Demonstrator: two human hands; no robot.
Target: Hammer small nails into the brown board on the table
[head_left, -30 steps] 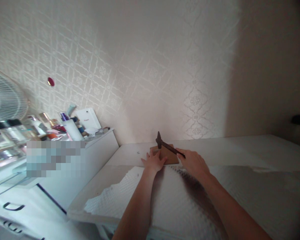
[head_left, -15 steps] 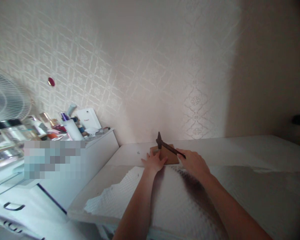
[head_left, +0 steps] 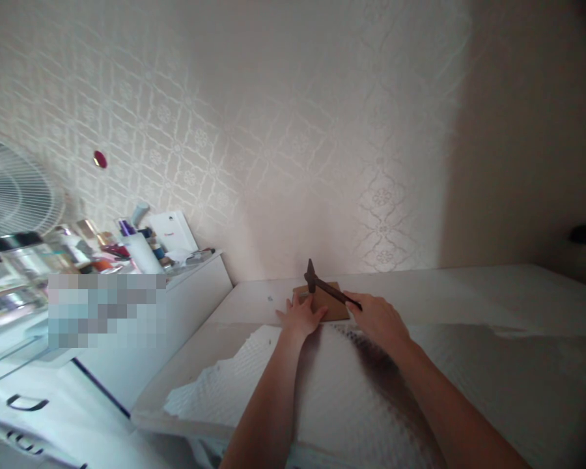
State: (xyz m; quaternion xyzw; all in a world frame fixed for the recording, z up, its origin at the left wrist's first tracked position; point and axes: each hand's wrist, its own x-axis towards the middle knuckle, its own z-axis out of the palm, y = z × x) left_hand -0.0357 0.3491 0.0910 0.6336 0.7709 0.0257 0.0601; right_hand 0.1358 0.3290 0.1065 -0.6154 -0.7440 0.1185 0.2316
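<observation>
A small brown wooden board lies on the white table near the wall. My left hand rests on the board's near left edge, fingers pinched together on something too small to make out. My right hand grips the handle of a dark hammer, whose head stands raised just above the board's far left part.
A white textured cloth covers the table's near part. To the left stands a white cabinet crowded with bottles and cosmetics, with a fan behind. A patterned wall rises right behind the board.
</observation>
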